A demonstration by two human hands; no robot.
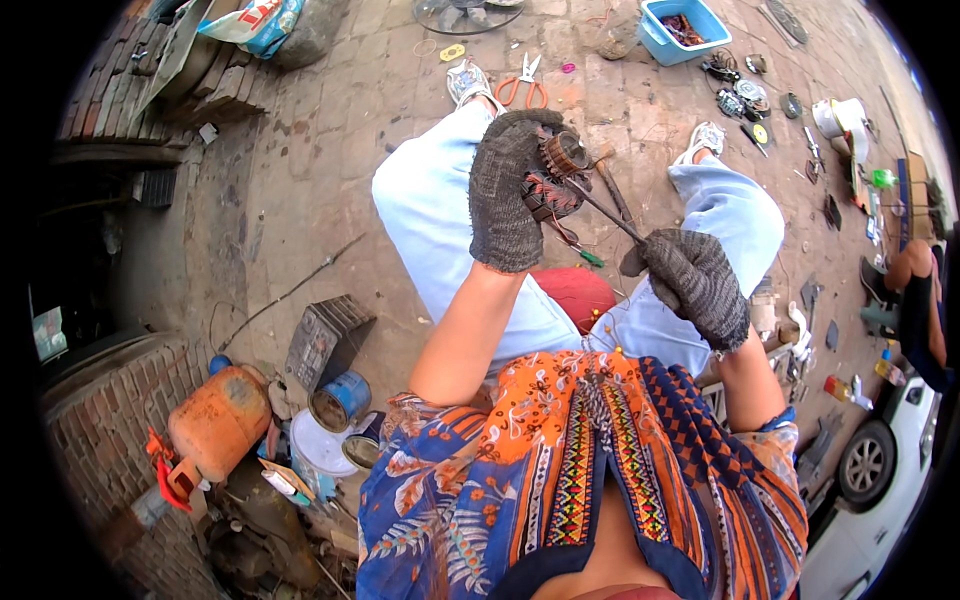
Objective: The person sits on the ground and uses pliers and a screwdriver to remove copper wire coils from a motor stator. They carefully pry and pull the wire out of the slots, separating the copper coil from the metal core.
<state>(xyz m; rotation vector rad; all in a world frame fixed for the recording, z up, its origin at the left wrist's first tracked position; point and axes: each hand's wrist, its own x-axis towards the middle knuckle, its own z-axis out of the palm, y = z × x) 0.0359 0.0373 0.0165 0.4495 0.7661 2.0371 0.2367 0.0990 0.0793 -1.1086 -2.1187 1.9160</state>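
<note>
My left hand [505,190], in a dark grey knit glove, is closed around a motor armature [566,155] with a copper commutator and reddish wire windings. My right hand [697,285], gloved the same way, grips a thin metal rod [612,216] that slants up to the armature. The rod's far end meets the armature beside the commutator; its near end is hidden in my fist. Below the armature, loose wires hang near a small green-handled tool [588,257]. Behind the rod, a dark bar-like tool [614,190] lies between my feet.
Orange-handled snips [526,85] lie by my left shoe. A blue tub [684,35] of scrap stands ahead, with metal parts [742,98] beside it. At left are an orange gas cylinder [220,422] and cans [340,400]. A person [915,300] and white car [880,500] are at right.
</note>
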